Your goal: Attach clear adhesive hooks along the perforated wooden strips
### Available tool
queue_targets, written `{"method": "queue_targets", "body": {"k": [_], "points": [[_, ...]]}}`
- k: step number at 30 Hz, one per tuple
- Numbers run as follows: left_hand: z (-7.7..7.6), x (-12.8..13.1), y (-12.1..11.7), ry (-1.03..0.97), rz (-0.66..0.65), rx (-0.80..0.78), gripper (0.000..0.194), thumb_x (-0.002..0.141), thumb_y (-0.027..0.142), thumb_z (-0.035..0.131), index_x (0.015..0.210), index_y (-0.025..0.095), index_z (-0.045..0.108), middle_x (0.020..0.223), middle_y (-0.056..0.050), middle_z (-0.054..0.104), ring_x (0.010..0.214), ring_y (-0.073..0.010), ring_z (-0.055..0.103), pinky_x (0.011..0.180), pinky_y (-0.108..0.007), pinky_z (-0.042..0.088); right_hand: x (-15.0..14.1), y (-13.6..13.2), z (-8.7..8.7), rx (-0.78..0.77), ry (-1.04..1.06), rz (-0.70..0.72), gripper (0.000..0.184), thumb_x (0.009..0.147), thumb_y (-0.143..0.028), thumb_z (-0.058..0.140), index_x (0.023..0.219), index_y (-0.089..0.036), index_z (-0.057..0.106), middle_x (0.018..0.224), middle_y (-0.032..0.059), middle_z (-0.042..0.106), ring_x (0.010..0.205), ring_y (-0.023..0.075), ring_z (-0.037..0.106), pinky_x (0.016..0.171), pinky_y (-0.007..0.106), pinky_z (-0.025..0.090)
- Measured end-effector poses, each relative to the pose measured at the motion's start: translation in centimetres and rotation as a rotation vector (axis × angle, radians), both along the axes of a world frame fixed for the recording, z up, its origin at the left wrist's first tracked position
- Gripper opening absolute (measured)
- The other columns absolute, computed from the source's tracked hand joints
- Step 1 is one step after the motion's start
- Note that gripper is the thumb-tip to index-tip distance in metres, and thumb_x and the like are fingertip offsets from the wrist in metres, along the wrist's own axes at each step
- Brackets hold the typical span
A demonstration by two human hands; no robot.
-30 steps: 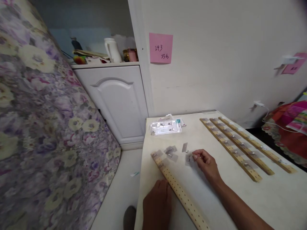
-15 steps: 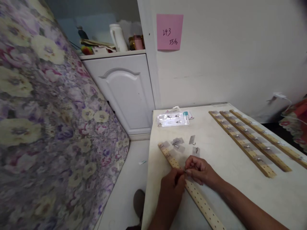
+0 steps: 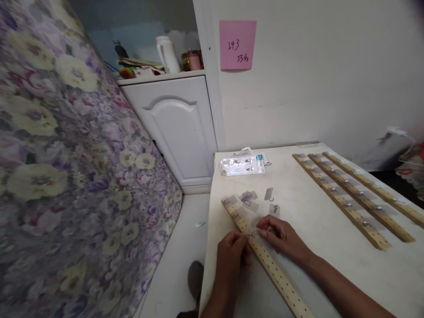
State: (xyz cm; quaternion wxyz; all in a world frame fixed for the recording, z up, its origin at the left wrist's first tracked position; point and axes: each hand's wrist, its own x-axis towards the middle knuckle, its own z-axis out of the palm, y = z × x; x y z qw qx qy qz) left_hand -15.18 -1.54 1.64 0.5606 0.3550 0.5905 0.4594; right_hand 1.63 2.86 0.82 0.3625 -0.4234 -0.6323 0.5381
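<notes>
Left hand [image 3: 230,256]: lower left of centre on the strip, with fingertips pinched on a small clear square hook [image 3: 253,235]; the other fingers are curled.
Right hand [image 3: 280,236]: brought in from 4 o'clock, fingertips bunched at the same hook's right side; the exact grip cannot be told.
Strip: a pale wooden perforated strip [image 3: 276,271] is laid from 11 to 5 o'clock beneath the held hook, its near end cut off by the frame; two clear hooks are seen at its far end.
Loose hooks: a clear-backed metal cluster [image 3: 247,201] is placed just right of that end; two single hooks [image 3: 274,210] lie at 12 o'clock from the right hand.
Package: a clear-and-white hook package [image 3: 242,166] is set at 12 o'clock, near the far edge.
Finished row: three hook-bearing wooden strips [image 3: 338,201] are lined up at 2 o'clock, the outermost near the right edge.
Tabletop: the white tabletop [image 3: 298,198] is exposed between the right hand and that row; on the 9 o'clock side, only a narrow margin is left beside the strip's far end.
</notes>
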Motion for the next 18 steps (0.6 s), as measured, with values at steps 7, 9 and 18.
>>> {"method": "queue_targets", "body": {"k": [7,9,18], "points": [[-0.4,0.2,-0.4,0.121,-0.044,-0.013,0.018,0.074,0.034,0.053,0.064,0.019,0.048,0.049,0.006,0.049,0.039,-0.0082,0.040,0.041,-0.021,0.029,-1.2,0.0,-1.6,-0.198,0.176,0.024,0.026,0.078,-0.042,0.060,0.089,-0.020,0.052,0.053,-0.0093,0.051,0.035,0.0065,0.045,0.037,0.018,0.033],[-0.3,0.1,-0.5,0.231,-0.073,0.002,0.019,0.075,0.033,0.052,0.062,0.020,0.047,0.049,0.006,0.048,0.041,-0.0084,0.040,0.043,-0.021,0.030,-1.3,0.4,-2.1,-0.188,0.159,0.010,0.026,0.079,-0.042,0.059,0.089,-0.020,0.053,0.049,-0.0101,0.049,0.034,0.0066,0.043,0.036,0.018,0.031],[-0.1,-0.7,0.0,0.545,-0.112,0.054,0.023,0.081,0.029,0.045,0.061,0.020,0.049,0.053,0.005,0.052,0.052,-0.0112,0.048,0.055,-0.023,0.034,-2.8,1.4,-2.3,-0.083,0.020,-0.051,0.017,0.082,-0.031,0.053,0.092,-0.020,0.061,0.060,-0.0048,0.058,0.045,0.0098,0.050,0.045,0.022,0.037]]}}
